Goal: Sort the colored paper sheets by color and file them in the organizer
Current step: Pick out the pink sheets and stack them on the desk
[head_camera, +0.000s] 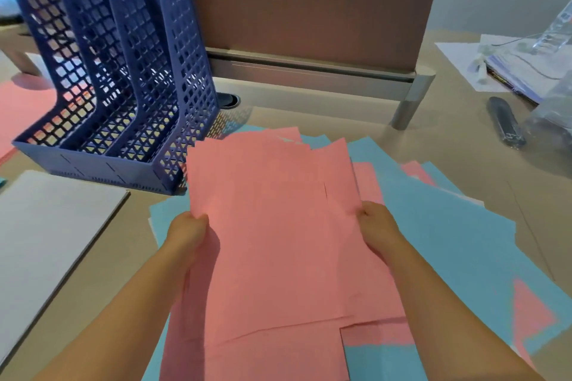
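At far left, a white board (pixel 46 235) lies on the table (pixel 448 145), with the blue organizer (pixel 123 80) standing behind it. Your left hand (pixel 188 232) and right hand (pixel 376 224) each grip one side edge of a pink paper stack (pixel 272 226), raised above mixed blue sheets (pixel 448 235). A black stapler (pixel 504 125) lies far right.

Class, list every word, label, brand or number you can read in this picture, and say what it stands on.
None can be read.
Clear bag: some printing shows, too blurred to read.
Papers beneath it: faint marks, too blurred to read.
Pink sheets, blue sheets and organizer: no text visible.
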Motion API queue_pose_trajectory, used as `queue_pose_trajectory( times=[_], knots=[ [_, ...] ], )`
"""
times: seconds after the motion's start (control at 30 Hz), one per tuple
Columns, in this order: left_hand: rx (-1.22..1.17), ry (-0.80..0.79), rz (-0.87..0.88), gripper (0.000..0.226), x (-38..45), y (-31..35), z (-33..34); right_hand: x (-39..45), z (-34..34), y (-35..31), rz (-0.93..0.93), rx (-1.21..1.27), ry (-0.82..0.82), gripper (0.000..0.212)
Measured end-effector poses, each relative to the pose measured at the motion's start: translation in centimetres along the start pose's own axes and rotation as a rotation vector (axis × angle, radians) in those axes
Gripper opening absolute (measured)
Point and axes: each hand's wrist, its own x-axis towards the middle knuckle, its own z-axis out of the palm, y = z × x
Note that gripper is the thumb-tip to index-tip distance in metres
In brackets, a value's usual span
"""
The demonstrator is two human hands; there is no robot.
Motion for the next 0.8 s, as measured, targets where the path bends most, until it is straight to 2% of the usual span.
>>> queue_pose_trajectory(
  times=[0.07,0.17,0.3,0.37,0.47,0.57,0.63,0.67,0.73,0.8],
  knots=[
    [-0.049,-0.022,-0.072,0.032,0.3,-0.6,-1.0,0.6,0.9,-1.3,-0.022,-0.093,-0.036,0.029],
    [-0.116,-0.050,-0.104,0.033,0.6,-1.0,-2.2,0.8,2.0,-3.0,-0.041,-0.343,0.003,0.032],
    [-0.211,-0.077,-0.117,0.030,0.7,-1.0,-2.6,0.9,2.8,-4.0,-0.065,-0.458,-0.014,0.040],
    [-0.277,-0.087,-0.106,0.029,0.7,-0.9,-2.1,1.0,3.1,-4.4,-0.063,-0.398,-0.057,0.039],
    [-0.349,-0.112,-0.093,0.016,0.5,-0.4,-1.3,0.8,3.4,-5.0,-0.020,-0.144,-0.099,0.037],
    [-0.331,-0.160,-0.075,0.018,0.2,0.2,-1.0,0.5,3.5,-4.6,0.021,-0.062,-0.162,0.038],
    [-0.309,-0.201,-0.064,0.007,0.2,0.2,-1.2,0.2,3.7,-3.9,0.073,0.007,-0.232,0.040],
    [-0.282,-0.209,-0.056,0.008,0.1,0.2,-1.3,0.1,3.7,-3.6,0.104,0.041,-0.248,0.038],
    [-0.192,-0.193,-0.028,0.017,0.4,0.1,-1.4,-0.1,3.3,-3.1,0.116,0.026,-0.193,0.025],
    [-0.093,-0.146,0.017,0.018,0.5,0.1,-1.3,-0.4,2.1,-2.9,0.143,-0.184,-0.041,0.022]
  ],
)
